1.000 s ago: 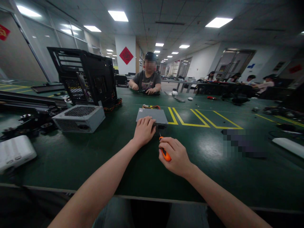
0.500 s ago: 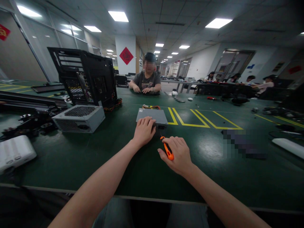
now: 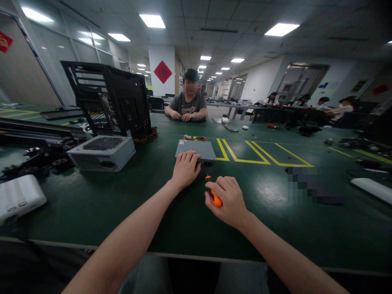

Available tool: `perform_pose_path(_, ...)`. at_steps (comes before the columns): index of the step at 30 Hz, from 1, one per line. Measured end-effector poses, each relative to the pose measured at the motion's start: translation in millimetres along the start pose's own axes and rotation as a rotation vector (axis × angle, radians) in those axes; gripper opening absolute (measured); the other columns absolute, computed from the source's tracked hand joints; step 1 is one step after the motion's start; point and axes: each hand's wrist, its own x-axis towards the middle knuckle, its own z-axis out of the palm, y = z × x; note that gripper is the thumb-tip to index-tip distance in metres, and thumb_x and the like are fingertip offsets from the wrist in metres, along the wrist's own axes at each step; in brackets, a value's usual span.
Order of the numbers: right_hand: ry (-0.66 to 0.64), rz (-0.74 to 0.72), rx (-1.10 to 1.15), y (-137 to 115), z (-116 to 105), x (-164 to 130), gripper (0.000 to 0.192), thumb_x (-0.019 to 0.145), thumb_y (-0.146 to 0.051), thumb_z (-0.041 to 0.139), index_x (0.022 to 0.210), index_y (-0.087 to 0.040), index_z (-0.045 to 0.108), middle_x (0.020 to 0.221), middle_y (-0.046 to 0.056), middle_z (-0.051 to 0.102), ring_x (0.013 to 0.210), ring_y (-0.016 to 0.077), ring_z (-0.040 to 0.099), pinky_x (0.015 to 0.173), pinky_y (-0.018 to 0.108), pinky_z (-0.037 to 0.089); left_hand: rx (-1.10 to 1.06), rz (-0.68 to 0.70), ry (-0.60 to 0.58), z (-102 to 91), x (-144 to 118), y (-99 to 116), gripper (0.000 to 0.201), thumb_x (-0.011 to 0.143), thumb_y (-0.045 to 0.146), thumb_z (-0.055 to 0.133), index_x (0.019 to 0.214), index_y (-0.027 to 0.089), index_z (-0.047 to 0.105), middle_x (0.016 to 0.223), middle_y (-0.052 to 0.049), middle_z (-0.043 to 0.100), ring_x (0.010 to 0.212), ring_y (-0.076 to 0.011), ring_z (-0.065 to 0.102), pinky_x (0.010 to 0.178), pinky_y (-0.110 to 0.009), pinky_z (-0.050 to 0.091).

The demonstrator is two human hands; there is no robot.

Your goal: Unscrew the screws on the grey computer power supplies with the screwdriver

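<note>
A flat grey power supply box lies on the green table just ahead of me. My left hand rests on its near left corner, fingers closed over the top. My right hand grips an orange-handled screwdriver, its tip pointing at the box's near face. The tip itself is too thin to make out against the box.
A bigger grey power supply and a black computer case stand to the left. A white device lies near the left edge. Yellow floor-style lines mark the table. A person sits opposite; others work at the far right.
My right hand has turned the screwdriver handle between its fingers and closed around it again. The left hand and the box have stayed put.
</note>
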Motion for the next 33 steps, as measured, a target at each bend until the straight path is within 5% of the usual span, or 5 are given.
perform_pose_path(9,0.016,0.033,0.004,0.9,-3.6,1.5,0.029,0.082,-0.043,0.05,0.086,-0.016,0.06,0.072,0.004,0.055,0.069,0.0168,0.048,0.067,0.031,0.034,-0.001,-0.002,-0.01,0.5,-0.3,-0.4,0.028,0.086,0.028,0.044,0.111,0.019,0.051,0.118,-0.009,0.053,0.113,-0.024,0.044,0.096,-0.039,0.032)
perform_pose_path(15,0.078,0.047,0.07,1.4,0.3,-0.9,0.022,0.084,-0.033,0.049,0.093,-0.015,0.057,0.068,0.001,0.06,0.058,0.0125,0.051,0.067,0.029,0.037,-0.003,-0.002,-0.018,-0.2,0.3,-0.7,0.028,0.086,0.028,0.044,0.111,0.019,0.051,0.119,-0.009,0.052,0.114,-0.0238,0.044,0.096,-0.039,0.032)
perform_pose_path(26,-0.08,-0.031,-0.003,-3.0,-2.1,1.3,0.018,0.08,-0.03,0.049,0.076,-0.019,0.061,0.074,0.004,0.048,0.071,0.0166,0.042,0.067,0.031,0.033,-0.003,-0.006,-0.009,-0.3,0.0,-0.2,0.027,0.085,0.028,0.045,0.11,0.019,0.051,0.118,-0.009,0.053,0.113,-0.024,0.045,0.096,-0.039,0.032)
perform_pose_path(33,-0.02,0.072,0.014,-0.9,0.8,-0.2,0.024,0.082,-0.033,0.047,0.095,-0.015,0.057,0.079,0.006,0.057,0.071,0.0177,0.049,0.066,0.031,0.036,-0.001,0.001,-0.006,0.3,0.2,-0.6,0.028,0.085,0.028,0.045,0.11,0.018,0.051,0.118,-0.009,0.053,0.113,-0.0236,0.045,0.096,-0.038,0.032)
